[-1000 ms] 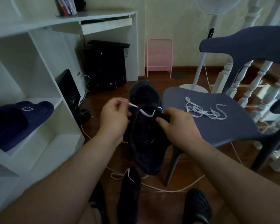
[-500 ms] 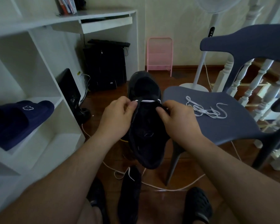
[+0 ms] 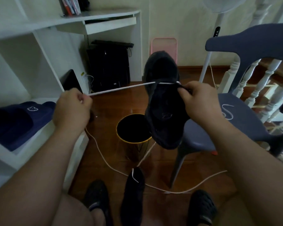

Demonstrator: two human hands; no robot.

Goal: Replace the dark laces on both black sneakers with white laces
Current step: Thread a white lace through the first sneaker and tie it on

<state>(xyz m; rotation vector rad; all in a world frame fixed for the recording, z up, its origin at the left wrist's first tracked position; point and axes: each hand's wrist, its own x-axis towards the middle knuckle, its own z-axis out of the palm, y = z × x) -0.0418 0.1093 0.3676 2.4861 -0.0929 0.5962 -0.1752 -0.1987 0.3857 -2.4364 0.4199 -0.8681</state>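
Observation:
I hold a black sneaker (image 3: 162, 101) up in the air, toe pointing away. My right hand (image 3: 198, 100) grips its right eyelet edge. My left hand (image 3: 72, 106) pinches a white lace (image 3: 121, 88) that runs taut from the sneaker's lowest eyelets out to the left. The second black sneaker (image 3: 134, 190) lies on the floor between my feet, with a bit of white lace at its toe end. Another white lace (image 3: 227, 110) lies on the blue chair seat, partly hidden by my right hand.
A blue plastic chair (image 3: 245, 118) stands at right. A black bin with a gold rim (image 3: 132, 129) sits on the wooden floor below the sneaker. A white shelf unit (image 3: 23, 88) with dark slippers (image 3: 18, 121) is at left. A white cable (image 3: 104, 160) trails over the floor.
My left hand has pulled the white lace out to the left until it is taut. The sneaker was raised and shifted right, and the bin beneath it came into view.

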